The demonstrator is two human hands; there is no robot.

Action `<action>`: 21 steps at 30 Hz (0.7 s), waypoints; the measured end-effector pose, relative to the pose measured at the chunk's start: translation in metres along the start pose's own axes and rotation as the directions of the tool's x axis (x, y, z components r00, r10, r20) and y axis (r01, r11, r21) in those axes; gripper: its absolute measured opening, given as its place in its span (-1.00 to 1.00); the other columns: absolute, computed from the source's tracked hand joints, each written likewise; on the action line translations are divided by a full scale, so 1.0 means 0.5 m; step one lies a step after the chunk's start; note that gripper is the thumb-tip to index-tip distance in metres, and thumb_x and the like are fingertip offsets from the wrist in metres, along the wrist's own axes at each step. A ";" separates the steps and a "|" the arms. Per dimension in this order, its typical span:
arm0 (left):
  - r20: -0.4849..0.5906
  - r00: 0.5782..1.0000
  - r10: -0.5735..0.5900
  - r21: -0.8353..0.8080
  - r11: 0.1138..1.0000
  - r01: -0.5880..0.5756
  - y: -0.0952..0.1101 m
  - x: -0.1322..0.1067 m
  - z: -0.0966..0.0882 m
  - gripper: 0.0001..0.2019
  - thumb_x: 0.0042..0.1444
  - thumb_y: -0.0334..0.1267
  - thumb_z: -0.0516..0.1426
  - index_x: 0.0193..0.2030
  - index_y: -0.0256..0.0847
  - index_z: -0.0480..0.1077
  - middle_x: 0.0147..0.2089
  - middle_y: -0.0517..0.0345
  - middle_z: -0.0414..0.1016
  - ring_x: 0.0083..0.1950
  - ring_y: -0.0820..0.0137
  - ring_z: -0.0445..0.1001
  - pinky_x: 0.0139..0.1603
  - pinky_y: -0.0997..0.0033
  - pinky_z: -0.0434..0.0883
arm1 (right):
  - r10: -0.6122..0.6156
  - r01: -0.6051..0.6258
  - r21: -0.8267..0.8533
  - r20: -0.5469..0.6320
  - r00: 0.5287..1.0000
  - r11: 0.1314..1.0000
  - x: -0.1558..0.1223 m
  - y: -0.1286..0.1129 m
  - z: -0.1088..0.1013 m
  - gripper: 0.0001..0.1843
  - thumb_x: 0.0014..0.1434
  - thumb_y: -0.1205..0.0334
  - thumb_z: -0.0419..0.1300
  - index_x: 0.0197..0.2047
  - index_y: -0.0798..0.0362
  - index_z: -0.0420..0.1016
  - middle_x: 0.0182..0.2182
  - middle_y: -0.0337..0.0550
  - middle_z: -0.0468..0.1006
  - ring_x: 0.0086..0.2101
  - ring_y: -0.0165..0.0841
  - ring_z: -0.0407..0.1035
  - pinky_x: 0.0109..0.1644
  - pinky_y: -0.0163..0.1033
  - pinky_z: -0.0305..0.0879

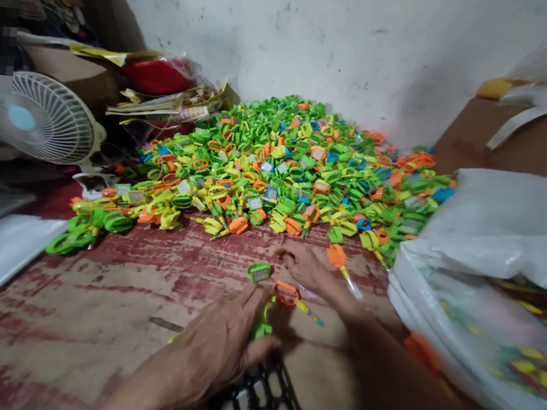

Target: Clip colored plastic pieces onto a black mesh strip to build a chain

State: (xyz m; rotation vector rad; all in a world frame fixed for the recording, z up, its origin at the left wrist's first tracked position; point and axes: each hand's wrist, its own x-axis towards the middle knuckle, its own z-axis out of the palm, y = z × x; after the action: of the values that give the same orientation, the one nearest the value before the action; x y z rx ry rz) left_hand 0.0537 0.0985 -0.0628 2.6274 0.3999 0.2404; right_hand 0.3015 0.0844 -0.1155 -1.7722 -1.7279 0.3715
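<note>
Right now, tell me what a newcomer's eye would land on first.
Probably the large heap of mostly green plastic pieces against the pale wall. Then the white fan at left and the white sack at right. Nearer, the left hand sits by a black grid at the bottom, the right hand before the heap.

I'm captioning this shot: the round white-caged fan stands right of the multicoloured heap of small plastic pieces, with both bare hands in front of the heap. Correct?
Not quite: the head view shows the round white-caged fan left of the multicoloured heap of small plastic pieces. The bare left hand and bare right hand are indeed in front of the heap.
</note>
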 end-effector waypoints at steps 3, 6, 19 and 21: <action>0.009 1.000 -0.022 -0.026 0.999 0.022 0.004 0.000 -0.001 -0.41 0.30 -0.16 0.12 0.40 -0.03 0.00 0.37 -0.12 0.28 0.32 0.09 0.36 0.28 -0.04 0.39 | -0.026 0.025 0.021 0.054 0.998 0.999 0.008 -0.029 0.019 -0.85 0.13 0.34 0.19 -0.25 0.04 0.58 -0.30 -0.15 0.58 -0.30 -0.34 0.41 -0.21 -0.30 0.28; 0.023 0.999 -0.034 -0.037 0.999 0.035 0.010 0.002 -0.007 -0.38 0.30 -0.18 0.13 0.42 -0.03 -0.04 0.39 -0.14 0.24 0.34 0.08 0.34 0.29 -0.07 0.37 | -0.033 0.029 0.042 0.093 0.995 0.999 0.022 -0.044 0.042 -0.87 0.00 0.31 0.33 -0.52 0.07 0.47 -0.53 -0.26 0.44 -0.46 -0.40 0.31 -0.36 -0.34 0.18; -0.029 0.998 -0.050 0.113 0.992 0.053 -0.005 0.016 -0.012 -0.34 0.26 0.10 0.10 0.41 -0.12 0.11 0.39 -0.18 0.26 0.33 -0.11 0.32 0.25 -0.27 0.35 | -0.065 0.088 0.080 -0.252 0.966 0.993 -0.165 -0.067 -0.047 -0.78 0.32 0.22 0.11 -0.33 0.04 0.51 -0.36 -0.16 0.56 -0.31 -0.35 0.45 -0.23 -0.29 0.35; -0.172 0.984 -0.045 0.177 0.981 0.076 0.016 0.016 -0.021 -0.25 0.15 0.25 0.14 0.38 -0.11 0.19 0.38 -0.17 0.27 0.36 -0.21 0.26 0.30 -0.36 0.25 | -0.062 0.100 0.075 -0.401 0.914 0.992 -0.220 -0.087 -0.041 -0.85 0.30 0.29 0.14 -0.30 0.02 0.52 -0.28 -0.13 0.59 -0.21 -0.31 0.47 -0.13 -0.26 0.39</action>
State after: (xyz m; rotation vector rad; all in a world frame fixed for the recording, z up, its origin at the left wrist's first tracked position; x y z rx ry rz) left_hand 0.0608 0.0986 -0.0489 2.7782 0.5836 0.4255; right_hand 0.2682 -0.0297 -0.0979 -1.5720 -1.4603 0.0454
